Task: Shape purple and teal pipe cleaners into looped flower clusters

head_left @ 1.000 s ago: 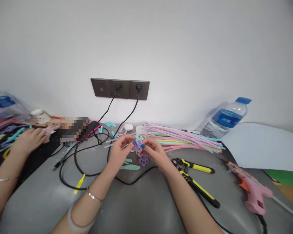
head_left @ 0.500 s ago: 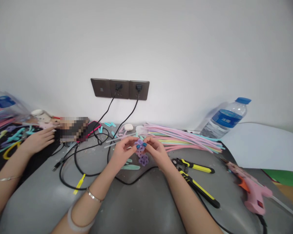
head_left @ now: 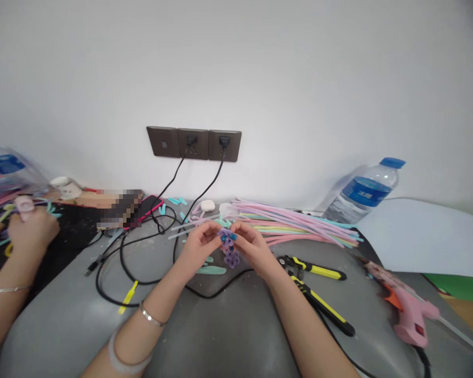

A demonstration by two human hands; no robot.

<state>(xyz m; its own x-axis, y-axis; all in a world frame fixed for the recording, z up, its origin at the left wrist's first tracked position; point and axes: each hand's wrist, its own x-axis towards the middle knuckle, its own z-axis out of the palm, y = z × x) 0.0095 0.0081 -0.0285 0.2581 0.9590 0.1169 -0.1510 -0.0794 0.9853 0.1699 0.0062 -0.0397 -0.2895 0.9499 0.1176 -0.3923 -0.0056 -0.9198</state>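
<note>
Between my two hands is a purple pipe-cleaner flower (head_left: 227, 235), held above the grey table. My left hand (head_left: 200, 245) pinches its left side with thumb and fingers. From the other side my right hand (head_left: 253, 244) grips it, thumb close to the left thumb. A second purple flower (head_left: 232, 259) shows just below, with a pinkish one partly hidden between them. Mint-green fuzzy pieces (head_left: 223, 222) stick up behind the fingertips. Mint pipe-cleaner strips (head_left: 211, 270) lie on the table beneath my left hand.
Pastel pipe cleaners (head_left: 299, 223) lie behind my right hand. Black-and-yellow pliers (head_left: 319, 299), a pink glue gun (head_left: 412, 315) and a water bottle (head_left: 364, 191) are at right. Black cables (head_left: 122, 262) loop at left. A co-worker's hand (head_left: 33, 231) works at far left.
My hands stay in nearly the same place, with the held flower tilted slightly. The co-worker's hand has moved left and now holds a small pink object.
</note>
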